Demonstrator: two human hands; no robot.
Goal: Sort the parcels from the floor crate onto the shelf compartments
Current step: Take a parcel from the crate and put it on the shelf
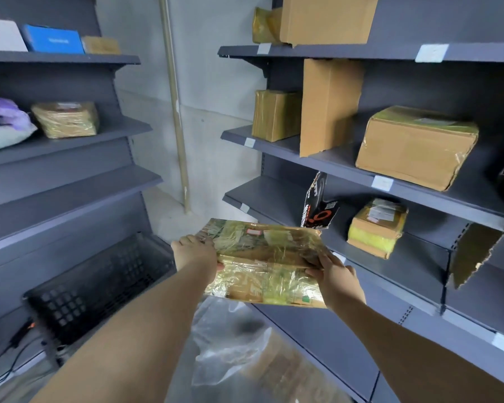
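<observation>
Between two dark grey metal shelf units, a flat cardboard parcel wrapped in glossy yellowish tape (264, 263) is held in mid-air, tilted, with its far edge higher than its near edge. The left hand (194, 253) grips the parcel's left edge, with curled fingers on the upper face and the thumb at the near edge. The right hand (336, 279) grips the right edge, fingers over the top and the thumb beneath. The parcel hangs just before the front edge of a lower board of the right shelf unit (419, 266), clear of the board.

On that board stand a black printed carton sheet (317, 203), upright as a divider, and, to its right, a small brown box with a yellow band (376, 228). One board higher, a tall plain cardboard divider (329, 106) separates a tape-wrapped brown box (275, 116) near the left end from a large dented cardboard box (413, 146).

A black lattice plastic crate (99, 283) sits low at the foot of the left shelf unit (70, 193); its contents cannot be made out. A clear plastic bag (224, 338) lies below the held parcel. The left unit carries a blue box (53, 38) on its top board and a taped yellowish parcel (66, 120) on the board beneath.
</observation>
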